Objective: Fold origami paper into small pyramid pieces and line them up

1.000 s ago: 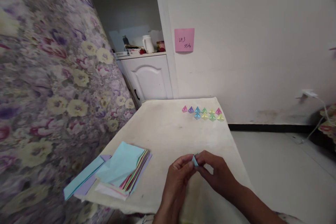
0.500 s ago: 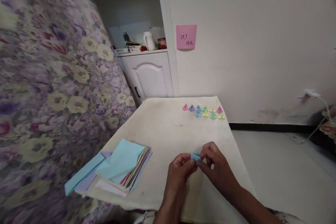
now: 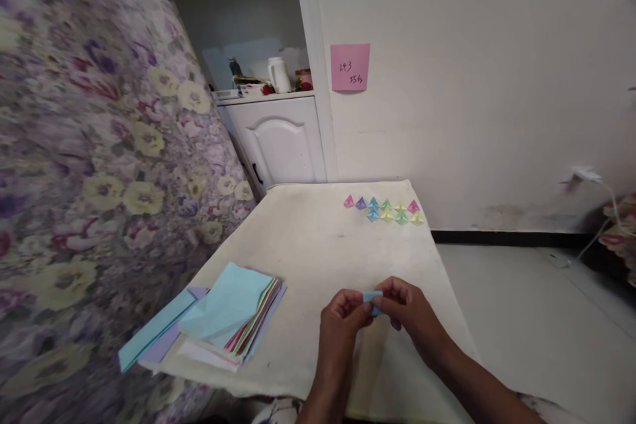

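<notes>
The left hand (image 3: 340,321) is pinching one end of a small blue paper piece (image 3: 372,294), and the right hand (image 3: 410,311) is pinching the other end. Both hands are holding it with fingers close together, not spread wide. The thumbs are sitting on the side facing the person — perhaps because the paper is so little that only fingertips are fitting, and a pinch at each end is stopping it from popping open. The piece is showing between the hands, over the near part of the tabletop (image 3: 308,245). Fingers are hiding some of it, so the folds are hard to tell.

To the left, a stack of paper sheets (image 3: 231,301) is lying with a big light blue sheet on top, probably close by so it is easy to reach. A folded blue strip (image 3: 156,330) is resting beside it, poking past the edge.

Far back on the right, little folded paper shapes (image 3: 387,204) are standing in two rows — maybe lined up there so the hands are not bumping them.
</notes>
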Motion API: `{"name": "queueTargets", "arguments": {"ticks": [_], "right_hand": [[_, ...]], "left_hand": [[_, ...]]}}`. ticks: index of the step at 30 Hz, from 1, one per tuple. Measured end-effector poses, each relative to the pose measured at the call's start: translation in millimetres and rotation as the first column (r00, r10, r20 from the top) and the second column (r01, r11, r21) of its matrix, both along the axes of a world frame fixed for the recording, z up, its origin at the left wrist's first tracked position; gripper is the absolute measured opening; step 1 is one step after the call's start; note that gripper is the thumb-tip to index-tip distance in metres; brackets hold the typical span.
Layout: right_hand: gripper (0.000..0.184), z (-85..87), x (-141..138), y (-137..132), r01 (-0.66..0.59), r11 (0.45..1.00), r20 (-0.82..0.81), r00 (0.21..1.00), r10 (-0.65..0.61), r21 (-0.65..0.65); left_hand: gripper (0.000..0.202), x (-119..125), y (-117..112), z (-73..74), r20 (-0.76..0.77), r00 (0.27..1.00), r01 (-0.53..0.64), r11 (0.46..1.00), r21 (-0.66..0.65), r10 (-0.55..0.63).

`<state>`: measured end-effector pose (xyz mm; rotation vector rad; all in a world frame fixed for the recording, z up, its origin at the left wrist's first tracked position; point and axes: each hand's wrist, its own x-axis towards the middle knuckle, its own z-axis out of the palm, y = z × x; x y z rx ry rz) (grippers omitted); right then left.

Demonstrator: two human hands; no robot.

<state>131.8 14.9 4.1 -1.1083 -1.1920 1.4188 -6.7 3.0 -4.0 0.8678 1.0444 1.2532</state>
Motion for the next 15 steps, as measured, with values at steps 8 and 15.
{"name": "queueTargets", "arguments": {"ticks": [8,15], "right_hand": [[0.016,2.6,4.3,3.2,0.011,0.999,-0.038,0.999,-0.013,-0.050],[0.018,2.6,8.4,5.7,-0.026,0.998,-0.097,0.995,0.021,-0.050]], "left_hand": [[0.022,-0.1,-0.2,1.0,-0.149,0.981,0.112,0.991,-0.066,-0.121],[0.030,-1.5,-3.3,3.0,-0.215,0.965,0.144,0.989,-0.036,-0.148]]}}
